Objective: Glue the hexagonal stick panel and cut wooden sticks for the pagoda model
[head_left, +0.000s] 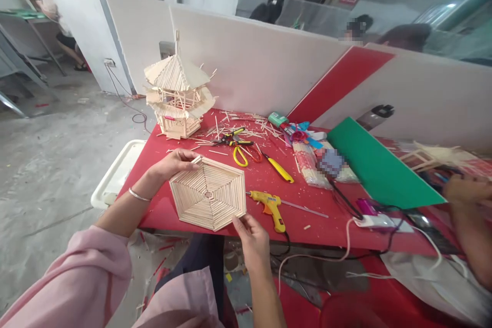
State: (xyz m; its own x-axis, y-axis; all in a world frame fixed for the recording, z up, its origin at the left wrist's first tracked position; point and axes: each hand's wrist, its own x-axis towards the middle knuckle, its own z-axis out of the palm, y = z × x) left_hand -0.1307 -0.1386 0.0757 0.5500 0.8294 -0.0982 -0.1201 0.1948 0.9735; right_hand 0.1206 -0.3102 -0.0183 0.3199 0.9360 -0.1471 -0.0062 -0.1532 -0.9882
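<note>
near edge of red table (159,210): flat hexagonal panel of pale wooden sticks (208,193) lies here.
left hand (175,161): fingers closed lightly over its far left edge.
right hand (251,238): fingertips grip its near right corner.
step: steadying the panel; moving it likely calls for even support.
right of panel: yellow glue gun (271,207).

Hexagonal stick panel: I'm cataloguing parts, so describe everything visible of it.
The hexagonal stick panel is flat, made of pale wooden sticks laid in six wedges ringing a centre. It lies on the red table, left of the yellow glue gun. The left hand grips its upper left edge; the right hand touches its lower right corner.
</note>
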